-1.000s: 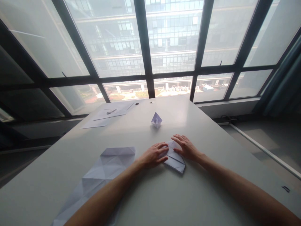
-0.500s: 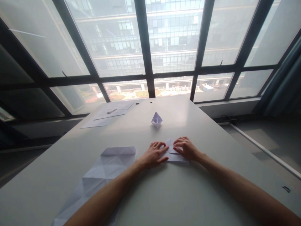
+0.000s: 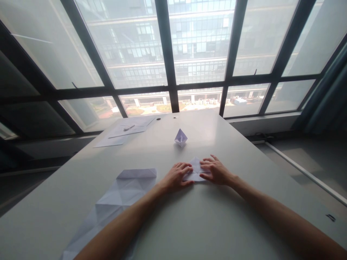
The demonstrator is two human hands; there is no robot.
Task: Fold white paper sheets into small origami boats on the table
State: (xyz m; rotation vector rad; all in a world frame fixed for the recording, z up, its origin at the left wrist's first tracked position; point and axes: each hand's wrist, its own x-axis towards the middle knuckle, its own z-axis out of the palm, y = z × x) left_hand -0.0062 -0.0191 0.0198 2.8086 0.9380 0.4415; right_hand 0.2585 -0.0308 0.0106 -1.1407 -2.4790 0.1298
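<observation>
A small folded sheet of white paper (image 3: 196,176) lies on the table between my two hands, its pointed top facing the window. My left hand (image 3: 177,177) rests on its left side, thumb apart from the bent fingers. On the right side, my right hand (image 3: 216,171) presses down with its fingers spread and one finger raised. Both hands cover the sheet's side edges. Just beyond stands a folded paper boat (image 3: 180,138) with a pointed peak. A larger creased sheet of paper (image 3: 116,202) lies to the left, partly beneath my left forearm.
At the far left of the white table (image 3: 217,224) lie flat paper sheets (image 3: 116,140) with a small white object (image 3: 129,127) on top. A small dark item (image 3: 330,217) is near the right edge. Framed windows rise behind the table.
The fingers of my right hand have spread and one has lifted. The folded sheet has shifted slightly away from me and lies flatter, with more of its middle showing.
</observation>
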